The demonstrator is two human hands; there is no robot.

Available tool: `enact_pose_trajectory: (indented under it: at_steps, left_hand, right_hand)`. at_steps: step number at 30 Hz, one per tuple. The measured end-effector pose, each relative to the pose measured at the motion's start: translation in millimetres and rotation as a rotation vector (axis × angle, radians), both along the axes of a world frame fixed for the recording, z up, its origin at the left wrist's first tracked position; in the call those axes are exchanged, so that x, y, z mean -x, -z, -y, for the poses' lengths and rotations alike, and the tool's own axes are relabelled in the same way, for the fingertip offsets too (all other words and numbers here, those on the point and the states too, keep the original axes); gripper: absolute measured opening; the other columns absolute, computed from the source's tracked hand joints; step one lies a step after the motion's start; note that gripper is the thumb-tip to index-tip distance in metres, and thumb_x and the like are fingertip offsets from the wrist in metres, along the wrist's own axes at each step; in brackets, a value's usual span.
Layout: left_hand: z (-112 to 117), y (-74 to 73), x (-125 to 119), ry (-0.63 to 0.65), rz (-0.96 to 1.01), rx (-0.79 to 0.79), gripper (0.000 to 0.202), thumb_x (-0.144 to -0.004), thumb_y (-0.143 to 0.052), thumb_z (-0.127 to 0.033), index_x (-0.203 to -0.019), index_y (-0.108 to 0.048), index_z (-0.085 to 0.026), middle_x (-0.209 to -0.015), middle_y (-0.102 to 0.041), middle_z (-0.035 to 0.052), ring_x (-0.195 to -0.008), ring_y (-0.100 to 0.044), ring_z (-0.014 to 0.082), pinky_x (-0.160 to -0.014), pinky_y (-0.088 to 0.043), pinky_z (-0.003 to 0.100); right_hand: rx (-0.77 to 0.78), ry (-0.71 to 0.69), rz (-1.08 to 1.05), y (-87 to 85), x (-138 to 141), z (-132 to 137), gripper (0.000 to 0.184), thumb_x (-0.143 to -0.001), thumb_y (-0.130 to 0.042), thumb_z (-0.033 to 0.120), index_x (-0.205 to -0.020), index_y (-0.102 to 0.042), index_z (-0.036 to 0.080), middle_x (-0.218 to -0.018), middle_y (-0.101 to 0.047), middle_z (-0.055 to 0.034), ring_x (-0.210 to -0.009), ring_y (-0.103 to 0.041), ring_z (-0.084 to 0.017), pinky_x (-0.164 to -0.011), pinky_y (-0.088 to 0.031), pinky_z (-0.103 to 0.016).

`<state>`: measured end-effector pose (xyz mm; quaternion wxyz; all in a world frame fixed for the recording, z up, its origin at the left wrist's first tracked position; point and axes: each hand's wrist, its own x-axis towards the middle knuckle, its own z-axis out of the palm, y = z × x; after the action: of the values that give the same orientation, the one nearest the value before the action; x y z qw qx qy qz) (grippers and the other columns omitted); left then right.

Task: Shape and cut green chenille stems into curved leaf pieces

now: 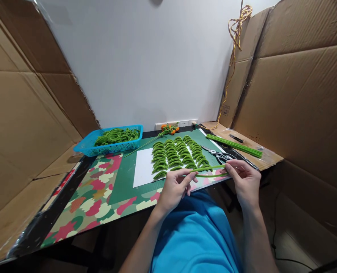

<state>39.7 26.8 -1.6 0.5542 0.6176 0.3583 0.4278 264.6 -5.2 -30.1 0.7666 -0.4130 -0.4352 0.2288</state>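
A green pipe cleaner (210,176) stretches between my two hands in a long, narrow loop, above the table's front edge. My left hand (177,186) pinches one end of it between thumb and fingertips. At the other end, my right hand (242,179) is closed on it with thumb and fingers. Just beyond the hands, several curved green pipe cleaner pieces (174,154) lie in neat columns on a white sheet (142,167). Scissors (218,153) with dark handles rest to the right of these columns, behind my right hand.
A blue basket (111,146) of green pieces stands at the back left. An orange flower stem (172,129) lies near the wall sockets (183,124). At the right are a bundle of straight green pipe cleaners (233,145) and a utility knife (235,138). Cardboard walls (299,94) flank the table.
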Motion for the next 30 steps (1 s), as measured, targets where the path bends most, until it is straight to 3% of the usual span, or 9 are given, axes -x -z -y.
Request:
enact_pose_trajectory:
  at_steps: [6,12,14,16,19,21,23,30]
  left_hand:
    - [-2,0.3,0,-0.037,0.019,0.003,0.049,-0.089,-0.078,-0.053,-0.116,-0.074,-0.012,-0.080,-0.072,0.0030,-0.046,-0.058,0.0064,-0.035,-0.038,0.015]
    - [-3,2.0,-1,-0.029,0.014,0.012,0.047,-0.088,-0.078,-0.055,-0.107,-0.075,-0.012,-0.080,-0.071,0.0033,-0.048,-0.060,0.0075,-0.035,-0.038,0.014]
    - [-3,4.0,0,-0.035,0.009,0.022,0.047,-0.087,-0.079,-0.055,-0.107,-0.076,-0.012,-0.081,-0.072,0.0041,-0.049,-0.062,0.0082,-0.035,-0.037,0.014]
    - [-2,5.5,0,-0.045,0.002,0.026,0.047,-0.087,-0.079,-0.054,-0.108,-0.078,-0.012,-0.081,-0.073,0.0046,-0.048,-0.061,0.0075,-0.035,-0.038,0.014]
    - [-2,5.6,0,-0.049,0.006,0.022,0.045,-0.087,-0.080,-0.052,-0.106,-0.079,-0.011,-0.080,-0.074,0.0055,-0.045,-0.059,0.0067,-0.034,-0.038,0.014]
    - [-2,5.0,-1,-0.039,0.017,0.020,0.044,-0.087,-0.081,-0.052,-0.104,-0.078,-0.011,-0.082,-0.076,0.0067,-0.045,-0.061,0.0077,-0.033,-0.037,0.014]
    - [-3,4.7,-2,-0.027,0.027,0.025,0.044,-0.087,-0.081,-0.051,-0.103,-0.077,-0.011,-0.083,-0.078,0.0079,-0.046,-0.064,0.0097,-0.033,-0.037,0.014]
    - [-3,5.2,-1,0.010,0.027,0.062,0.045,-0.086,-0.081,-0.055,-0.095,-0.071,-0.012,-0.083,-0.080,0.0100,-0.047,-0.066,0.0109,-0.035,-0.038,0.014]
  right_hand:
    - [0.123,-0.226,0.197,2.9,-17,5,0.025,-0.086,-0.087,0.041,-0.093,-0.084,0.017,-0.075,-0.078,-0.0061,-0.052,-0.071,-0.019,-0.045,-0.061,-0.027]
    - [0.178,-0.249,0.248,3.8,-23,9,0.021,-0.092,-0.083,0.039,-0.095,-0.084,0.018,-0.054,-0.065,0.0002,-0.040,-0.055,-0.011,-0.037,-0.046,-0.019]
    - [0.154,-0.235,0.231,3.4,-25,10,0.017,-0.092,-0.083,0.035,-0.097,-0.084,0.019,-0.063,-0.070,-0.0016,-0.044,-0.059,-0.011,-0.041,-0.052,-0.020]
    - [0.094,-0.251,0.229,3.5,-27,11,0.013,-0.091,-0.084,0.031,-0.099,-0.085,0.021,-0.086,-0.078,-0.0063,-0.055,-0.067,-0.014,-0.050,-0.060,-0.024]
    - [0.000,-0.318,0.258,5.5,-33,11,0.013,-0.090,-0.085,0.025,-0.103,-0.086,0.024,-0.114,-0.078,-0.0104,-0.085,-0.077,-0.022,-0.064,-0.068,-0.029]
    - [-0.034,-0.314,0.284,7.8,-37,10,0.016,-0.089,-0.085,0.021,-0.104,-0.086,0.026,-0.112,-0.078,-0.0095,-0.100,-0.077,-0.025,-0.073,-0.070,-0.029]
    - [-0.047,-0.271,0.303,10.1,-39,10,0.018,-0.089,-0.085,0.018,-0.105,-0.086,0.027,-0.109,-0.080,-0.0079,-0.103,-0.077,-0.024,-0.078,-0.070,-0.027]
    - [-0.036,-0.221,0.242,13.8,-43,14,0.017,-0.087,-0.087,0.020,-0.103,-0.088,0.026,-0.103,-0.081,-0.0051,-0.081,-0.080,-0.021,-0.072,-0.072,-0.028]
